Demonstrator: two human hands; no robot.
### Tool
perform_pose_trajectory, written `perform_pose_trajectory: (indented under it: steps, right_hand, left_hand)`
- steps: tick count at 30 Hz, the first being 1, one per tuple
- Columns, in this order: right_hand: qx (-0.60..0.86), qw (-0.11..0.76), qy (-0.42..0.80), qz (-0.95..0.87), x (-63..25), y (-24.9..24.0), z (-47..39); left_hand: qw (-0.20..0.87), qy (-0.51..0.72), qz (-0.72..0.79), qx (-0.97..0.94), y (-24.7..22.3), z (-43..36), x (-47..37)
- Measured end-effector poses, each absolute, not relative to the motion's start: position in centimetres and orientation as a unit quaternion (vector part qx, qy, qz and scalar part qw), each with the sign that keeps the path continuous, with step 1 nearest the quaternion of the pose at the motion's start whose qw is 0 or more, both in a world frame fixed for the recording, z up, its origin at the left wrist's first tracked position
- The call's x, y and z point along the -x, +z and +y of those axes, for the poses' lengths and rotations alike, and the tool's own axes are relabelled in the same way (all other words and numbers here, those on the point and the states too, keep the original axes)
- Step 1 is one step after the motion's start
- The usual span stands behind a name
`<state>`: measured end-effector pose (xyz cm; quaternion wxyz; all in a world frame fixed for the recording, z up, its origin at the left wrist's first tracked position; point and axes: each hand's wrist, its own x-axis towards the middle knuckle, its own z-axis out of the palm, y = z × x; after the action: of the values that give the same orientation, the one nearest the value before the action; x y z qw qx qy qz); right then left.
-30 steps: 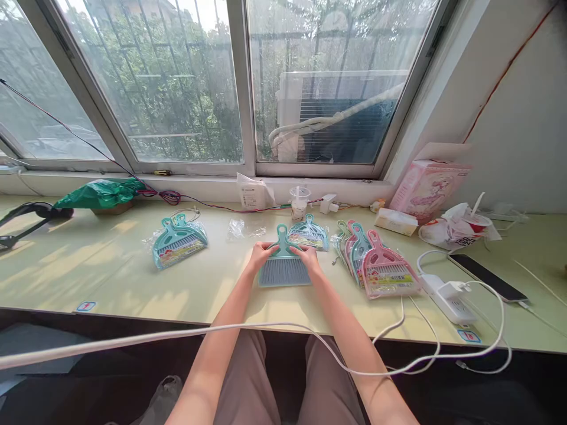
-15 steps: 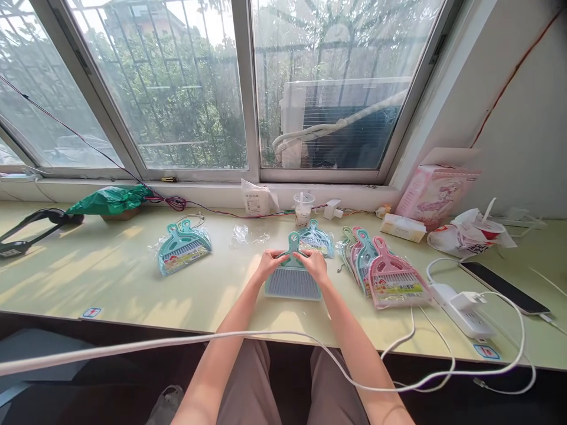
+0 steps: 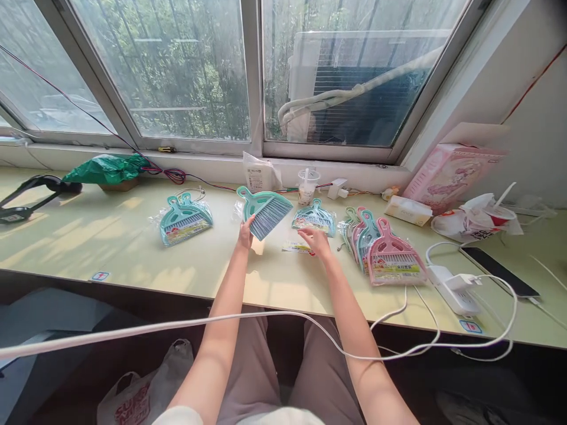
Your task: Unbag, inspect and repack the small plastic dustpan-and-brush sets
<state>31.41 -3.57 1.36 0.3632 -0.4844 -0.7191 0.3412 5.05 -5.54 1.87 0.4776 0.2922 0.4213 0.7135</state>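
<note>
In my left hand (image 3: 247,234) is a teal dustpan with its brush (image 3: 266,211), gripped at the lower left edge. It is tilted, handle to the upper left and grey bristles to the lower right. My right hand (image 3: 315,241) hovers around a printed paper card (image 3: 292,247) on the table, its fingers stretched out and partly covering the card. Whether they touch it I cannot tell. Just behind that hand lies a wrapped teal dustpan set (image 3: 315,218).
Several wrapped dustpan sets (image 3: 394,254) overlap at the right, and wrapped teal ones (image 3: 186,219) lie left. A drink cup (image 3: 306,188) stands near the window. A power strip (image 3: 454,290) and phone (image 3: 499,271) are at the right. A white cable (image 3: 177,323) crosses in front of my arms.
The teal dustpan and brush, held in both hands before, have moved up and left in my left hand. My right hand has let go of them and is by the card, which now shows.
</note>
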Motion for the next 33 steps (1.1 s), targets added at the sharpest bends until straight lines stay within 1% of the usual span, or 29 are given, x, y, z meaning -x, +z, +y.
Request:
perform_pose_trajectory:
  steps: [2,3,5,7,9,11,13,14,16,19,23,28,33]
  right_hand:
    - [0.439,0.271,0.289,-0.807,-30.4,0.6,-4.2]
    - [0.408,0.239,0.281,-0.835,-29.7,0.2,-4.6]
    - [0.345,0.209,0.291,-0.868,-28.4,-0.5,-5.3]
    - [0.295,0.212,0.320,-0.875,-27.4,-0.8,-5.6]
    - [0.291,0.223,0.326,-0.871,-27.2,-1.0,-5.5]
    - [0.339,0.222,0.292,-0.866,-27.7,-0.9,-5.2]
    - [0.396,0.203,0.261,-0.857,-28.5,-0.8,-4.7]
    - [0.413,0.191,0.264,-0.850,-28.9,-0.7,-4.4]
    - [0.416,0.176,0.305,-0.838,-29.5,-0.7,-4.2]
    - [0.394,0.192,0.378,-0.816,-29.7,-0.6,-4.2]
    - [0.376,0.196,0.423,-0.801,-29.4,-0.1,-4.5]
    - [0.376,0.255,0.454,-0.766,-29.8,0.5,-4.6]
    - [0.352,0.218,0.495,-0.764,-29.8,1.1,-4.8]
  left_hand:
    - [0.450,0.756,0.415,-0.231,1.5,-5.2,-4.3]
    - [0.443,0.763,0.419,-0.216,1.3,-5.1,-4.0]
    - [0.440,0.757,0.434,-0.212,1.0,-5.0,-3.8]
    - [0.443,0.744,0.449,-0.220,0.8,-4.9,-4.0]
    - [0.446,0.732,0.460,-0.232,0.6,-4.9,-4.4]
    - [0.450,0.721,0.466,-0.246,0.5,-4.8,-4.7]
    - [0.452,0.715,0.466,-0.258,0.5,-4.8,-5.0]
    - [0.452,0.714,0.465,-0.264,0.5,-4.8,-5.1]
    - [0.448,0.714,0.464,-0.271,0.6,-4.9,-5.2]
    - [0.447,0.715,0.459,-0.280,0.7,-5.1,-5.4]
    - [0.456,0.711,0.441,-0.303,0.7,-5.4,-5.7]
    - [0.463,0.687,0.473,-0.299,0.6,-5.7,-6.1]
    - [0.460,0.679,0.459,-0.341,0.5,-5.8,-6.5]
